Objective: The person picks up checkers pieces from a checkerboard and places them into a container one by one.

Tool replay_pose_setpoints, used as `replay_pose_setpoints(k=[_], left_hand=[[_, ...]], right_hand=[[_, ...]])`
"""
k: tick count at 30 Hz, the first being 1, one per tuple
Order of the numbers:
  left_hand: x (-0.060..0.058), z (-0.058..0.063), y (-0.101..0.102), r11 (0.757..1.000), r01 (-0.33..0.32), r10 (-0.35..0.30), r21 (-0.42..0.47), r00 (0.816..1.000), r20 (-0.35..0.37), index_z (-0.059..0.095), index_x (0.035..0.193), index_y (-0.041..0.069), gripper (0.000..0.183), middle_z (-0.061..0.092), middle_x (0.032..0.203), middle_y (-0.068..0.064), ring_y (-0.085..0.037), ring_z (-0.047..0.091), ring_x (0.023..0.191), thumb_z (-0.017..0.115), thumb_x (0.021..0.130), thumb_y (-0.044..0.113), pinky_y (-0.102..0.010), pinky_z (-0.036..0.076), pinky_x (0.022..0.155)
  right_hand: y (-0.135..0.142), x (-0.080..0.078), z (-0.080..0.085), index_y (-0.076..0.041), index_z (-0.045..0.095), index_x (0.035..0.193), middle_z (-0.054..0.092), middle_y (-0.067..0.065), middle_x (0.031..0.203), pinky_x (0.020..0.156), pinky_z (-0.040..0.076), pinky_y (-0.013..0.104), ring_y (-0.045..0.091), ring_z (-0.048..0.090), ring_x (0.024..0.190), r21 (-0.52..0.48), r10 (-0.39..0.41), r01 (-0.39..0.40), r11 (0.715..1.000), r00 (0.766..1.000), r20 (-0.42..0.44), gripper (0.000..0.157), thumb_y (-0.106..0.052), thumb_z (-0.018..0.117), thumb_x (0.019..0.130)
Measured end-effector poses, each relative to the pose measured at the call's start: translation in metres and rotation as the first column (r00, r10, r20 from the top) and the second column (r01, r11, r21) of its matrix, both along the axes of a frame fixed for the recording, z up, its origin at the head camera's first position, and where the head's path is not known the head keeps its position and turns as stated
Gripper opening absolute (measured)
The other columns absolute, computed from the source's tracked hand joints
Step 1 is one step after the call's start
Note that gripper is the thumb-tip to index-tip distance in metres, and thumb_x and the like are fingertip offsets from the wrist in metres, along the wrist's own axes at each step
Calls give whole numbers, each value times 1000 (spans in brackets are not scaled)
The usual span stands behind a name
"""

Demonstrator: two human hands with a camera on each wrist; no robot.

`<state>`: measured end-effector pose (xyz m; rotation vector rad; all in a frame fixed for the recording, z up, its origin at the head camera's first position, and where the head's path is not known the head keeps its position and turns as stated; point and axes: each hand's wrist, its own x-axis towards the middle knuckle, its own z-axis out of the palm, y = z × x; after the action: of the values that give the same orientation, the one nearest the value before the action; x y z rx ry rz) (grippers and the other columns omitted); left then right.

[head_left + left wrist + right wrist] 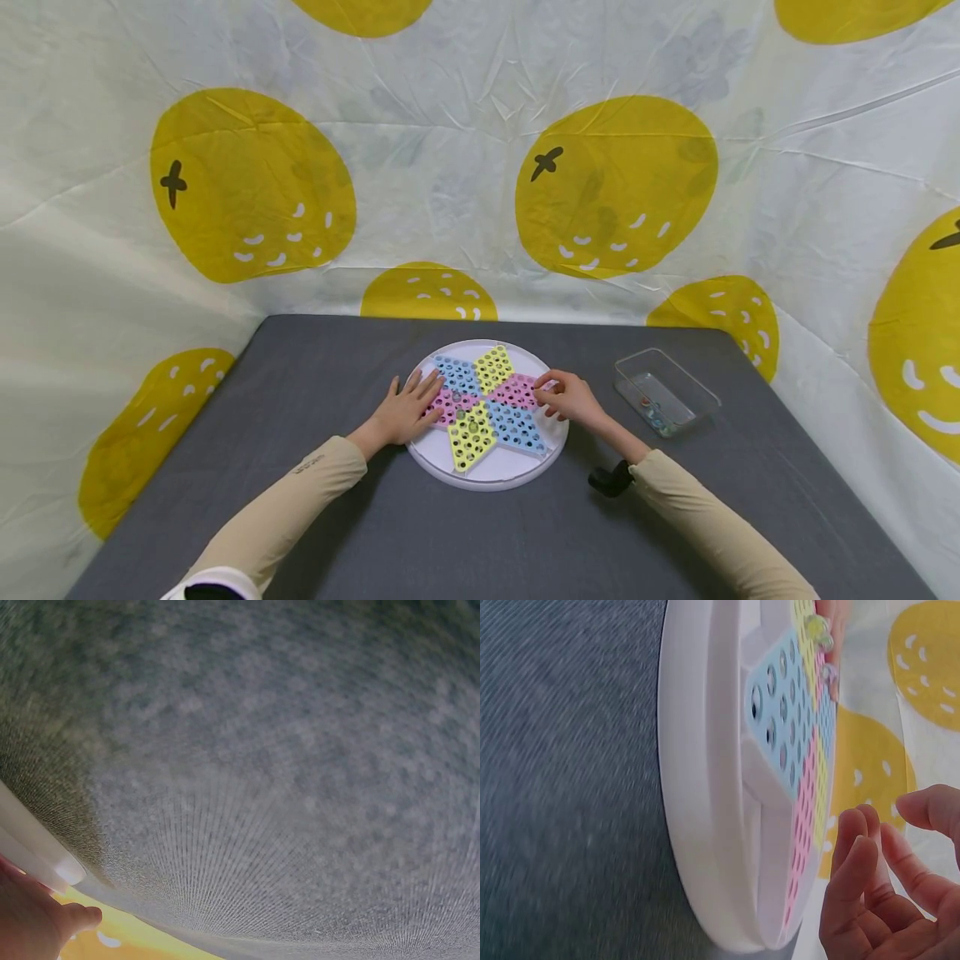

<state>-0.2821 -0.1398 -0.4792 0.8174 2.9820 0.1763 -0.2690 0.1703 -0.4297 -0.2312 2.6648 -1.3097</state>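
Observation:
A round white game board [495, 481] carries a raised star of pink, yellow and blue points full of holes, like Chinese checkers. My left hand [406, 410] rests on its left side, fingers spread over the pink and blue points. Over the right pink point [513, 390] hovers my right hand [572, 398]; in the right wrist view its fingers [859, 855] bend loosely, thumb apart, with nothing seen between them. A greenish glass marble [818, 630] and a clear marble [829, 673] sit on the star near the left hand.
Right of the board stands a clear plastic box [667, 392] with several glass marbles [658, 417] in its near corner. Dark grey cloth [337, 517] covers the table. A white curtain [442, 192] with yellow fruit prints hangs behind and at both sides.

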Motion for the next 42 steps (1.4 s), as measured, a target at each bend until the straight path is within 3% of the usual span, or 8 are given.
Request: replay_pose_setpoints(k=[21,42], left_hand=[[3,2,1,1000,14,-13,1,999,-31,19,143,15,60,16,151,-4,-34,10,138,31,94,46,-61,11,103],[2,2,2,1000,-12,12,-15,1000,-15,19,143,16,59,15,151,-3,-32,10,138,30,94,46,-61,11,103]], right_hand=[[-40,-2,-6,-7,61,97,64,15,74,48,47,29,18,59,57,-64,36,-35,997,999,18,18,-18,62,82],[-70,0,-16,-10,65,97,61,6,67,44,41,23,12,55,51,-3,134,-134,991,990,41,19,-21,62,83]])
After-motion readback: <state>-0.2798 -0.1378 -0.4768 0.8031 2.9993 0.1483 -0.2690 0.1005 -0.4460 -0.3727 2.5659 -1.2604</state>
